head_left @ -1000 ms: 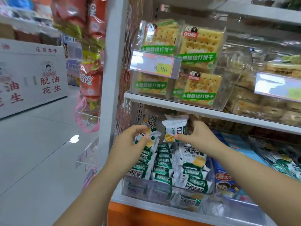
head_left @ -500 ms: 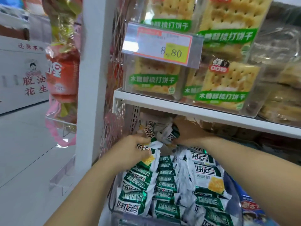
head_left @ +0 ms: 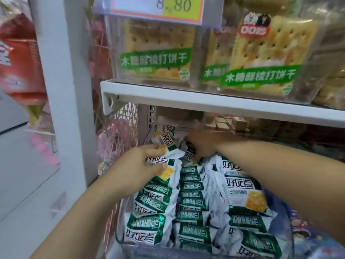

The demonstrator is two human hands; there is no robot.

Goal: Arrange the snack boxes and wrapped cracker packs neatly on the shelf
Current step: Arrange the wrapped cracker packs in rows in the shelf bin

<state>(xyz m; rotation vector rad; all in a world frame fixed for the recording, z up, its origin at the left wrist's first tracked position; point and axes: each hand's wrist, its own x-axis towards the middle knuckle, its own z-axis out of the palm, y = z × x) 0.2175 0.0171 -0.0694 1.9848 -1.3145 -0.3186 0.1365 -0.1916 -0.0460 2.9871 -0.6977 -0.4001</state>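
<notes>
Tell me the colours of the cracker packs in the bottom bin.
White cracker packs with dark green bands and yellow cracker pictures; head view.

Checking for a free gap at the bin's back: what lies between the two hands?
Head view: no bare stretch. Green-and-white cracker packs fill it, one pinched by the left hand, another held by the right hand.

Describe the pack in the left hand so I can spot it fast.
Look under the white shelf, at the bin of green-and-white packs. At its back left, the left hand pinches one pack. Unlike the rows below, it lies tilted on top.
</notes>
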